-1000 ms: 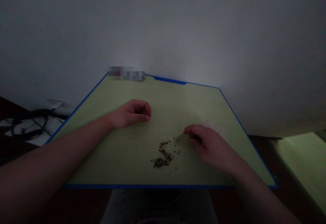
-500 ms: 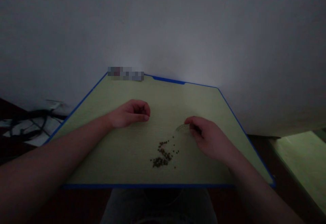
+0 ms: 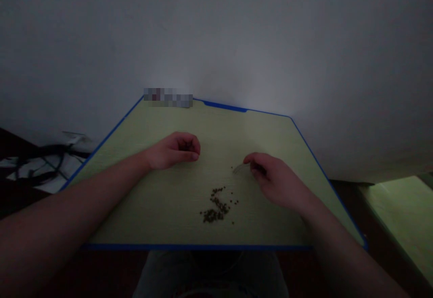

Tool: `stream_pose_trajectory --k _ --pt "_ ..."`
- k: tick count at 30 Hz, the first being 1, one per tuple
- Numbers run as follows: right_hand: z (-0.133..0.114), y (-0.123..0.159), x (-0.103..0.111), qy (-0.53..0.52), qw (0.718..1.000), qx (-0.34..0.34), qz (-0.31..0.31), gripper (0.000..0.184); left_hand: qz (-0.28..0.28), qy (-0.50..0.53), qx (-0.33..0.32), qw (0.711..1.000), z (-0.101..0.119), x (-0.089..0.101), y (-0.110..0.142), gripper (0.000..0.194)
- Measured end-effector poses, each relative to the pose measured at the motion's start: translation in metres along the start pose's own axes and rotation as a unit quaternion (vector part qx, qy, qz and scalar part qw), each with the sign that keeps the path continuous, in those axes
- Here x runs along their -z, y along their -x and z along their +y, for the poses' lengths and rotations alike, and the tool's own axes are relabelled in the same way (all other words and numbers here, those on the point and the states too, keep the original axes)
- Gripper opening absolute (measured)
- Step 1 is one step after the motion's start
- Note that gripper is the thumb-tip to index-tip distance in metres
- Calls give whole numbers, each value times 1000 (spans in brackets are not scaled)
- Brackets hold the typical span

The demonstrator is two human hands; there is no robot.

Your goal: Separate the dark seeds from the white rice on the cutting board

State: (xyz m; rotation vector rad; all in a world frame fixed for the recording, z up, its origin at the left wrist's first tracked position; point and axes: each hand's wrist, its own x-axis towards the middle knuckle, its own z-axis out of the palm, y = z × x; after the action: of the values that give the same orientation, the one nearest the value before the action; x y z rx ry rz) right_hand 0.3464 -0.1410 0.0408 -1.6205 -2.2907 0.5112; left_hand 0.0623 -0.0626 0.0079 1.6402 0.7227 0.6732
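Small dark brown beads or seeds (image 3: 214, 215) lie in a loose pile near the front of the board, with several strays around it. My right hand (image 3: 274, 178) is closed in a pinch on a thin, pale, slightly curved tool (image 3: 241, 167); its exact kind is too blurred to tell. Close to the tool's tip is one dark grain (image 3: 232, 167); whether they touch is unclear. Farther left, my left hand (image 3: 174, 151) rests on the board, fingers curled towards the thumb. Something dark shows in its shaded hollow, but I cannot make it out.
The pale board (image 3: 152, 216) has a blue rim and stands against a grey wall (image 3: 216, 40). A blurred-out object (image 3: 168, 98) sits at its far left corner. Black cables (image 3: 40, 165) lie beyond the left edge. A pale surface (image 3: 402, 221) is at the right.
The tool's tip has shifted slightly in my right hand. A single grain that lay nearer the pile now appears farther away from me, by the tip. My left hand stays in place.
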Motion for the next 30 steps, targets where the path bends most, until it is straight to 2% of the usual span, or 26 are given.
stream_pose_trajectory --k 4,8,15,22,30 --pt "-1 -24 -2 21 999 -30 30 31 0 2 0 1000 -1 0 0 18" --pt "0 -35 -5 22 999 -26 14 33 4 0 3 1000 -3 1 0 19" --pt "-2 -5 0 -17 997 19 -73 34 -1 -3 15 1000 -1 0 0 20" --pt "-5 16 3 -40 997 9 -66 29 3 0 13 1000 -2 0 0 19" --pt "-2 25 -4 2 998 -32 -54 31 1 0 9 1000 -2 0 0 20"
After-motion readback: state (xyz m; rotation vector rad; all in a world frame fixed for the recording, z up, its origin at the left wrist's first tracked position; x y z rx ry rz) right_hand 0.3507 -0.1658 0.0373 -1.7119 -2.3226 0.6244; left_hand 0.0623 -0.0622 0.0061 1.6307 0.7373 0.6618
